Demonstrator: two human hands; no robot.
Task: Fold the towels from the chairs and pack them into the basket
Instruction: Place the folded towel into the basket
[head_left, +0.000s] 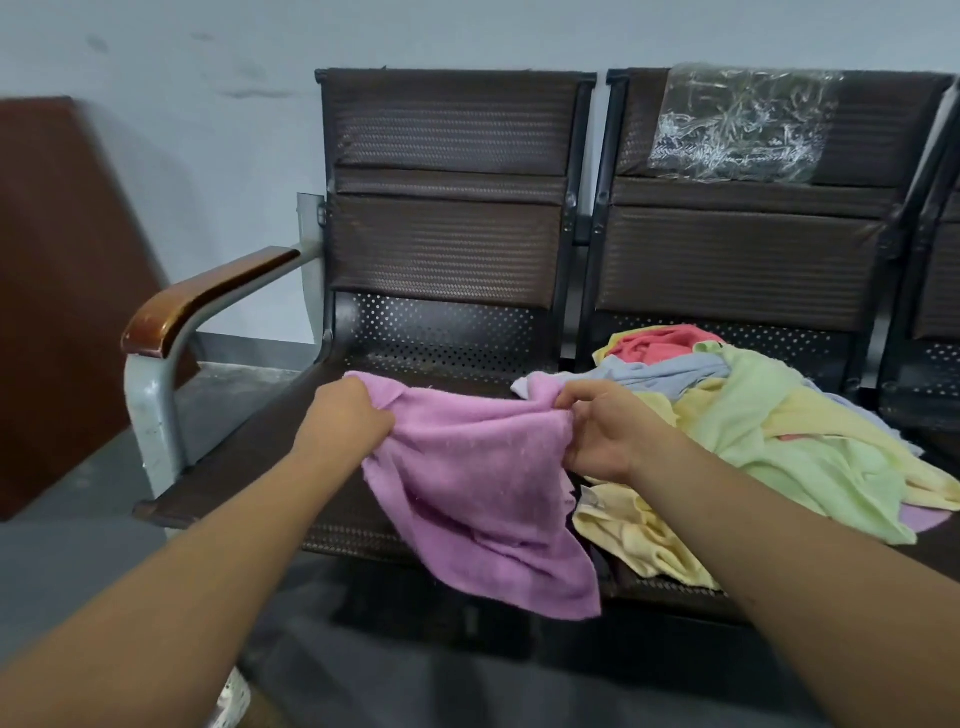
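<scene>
**Q:** Status of the fold?

**A:** Early stage. I hold the purple towel (478, 493) by its upper edge. My left hand (345, 421) is clenched round one corner and my right hand (602, 431) pinches the other. The cloth sags between them over the left chair seat (249, 457), and its lower part droops past the front edge. No fold made yet.

**Q:** What is left?

**A:** Nearly everything, by my estimate. A loose heap of towels (769, 431) lies on the right chair seat (810, 340), just beside my right hand. A green towel (779, 457) lies on top and a yellow towel (639, 535) spills toward the front edge. A coral towel (660, 345) and a pale blue towel (670, 371) sit at the back. All are crumpled, and no folded stack is in view.

**Q:** Basket contents?

**A:** Cannot record. The basket is out of view, so I cannot tell whether anything is packed in it. The only things seen holding towels are the two seats: the purple towel over the left one, the heap on the right.
</scene>
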